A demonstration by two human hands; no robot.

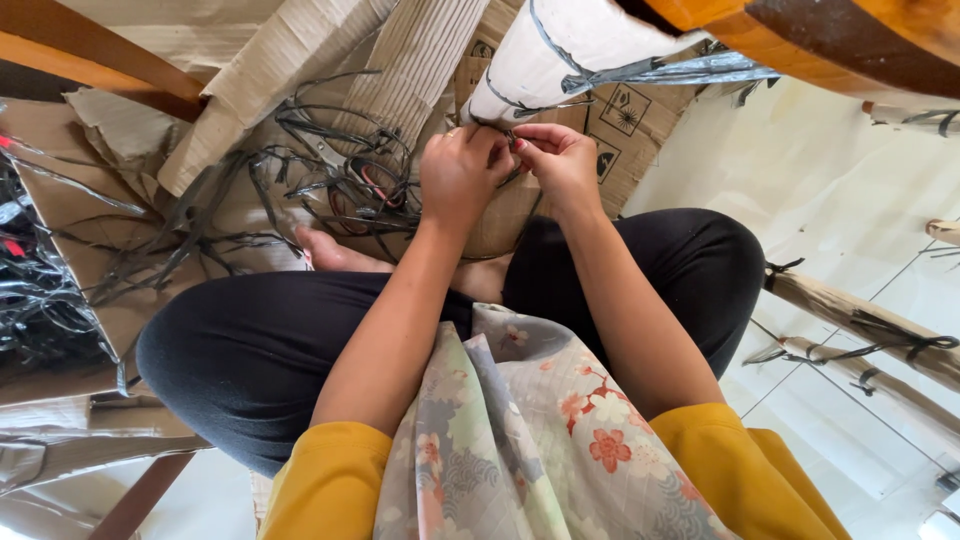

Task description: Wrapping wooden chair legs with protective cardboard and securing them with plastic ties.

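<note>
The white-wrapped furniture leg [560, 60] is slanting down from the upper right of the head view, its lower end sitting just above the person's two hands, over sheets of cardboard [300, 60] on the floor. A dark plastic strap [640, 72] is crossing the wrapping and running toward the hands. The left hand [460, 175] is pressing against the base of the leg, its grip curled narrow around the strap end, though what exactly the fingers are pinching is hidden. The right hand [560, 160] is touching the left, thumb and forefinger pinching tight on the same strap right at the leg's lower end. Both forearms are reaching out over crossed legs in black trousers [250, 350]. A tangle of cut black straps [340, 170] is lying on the cardboard just left of the hands. More wrapped wooden poles [860, 320] are lying on the pale floor at the right.
</note>
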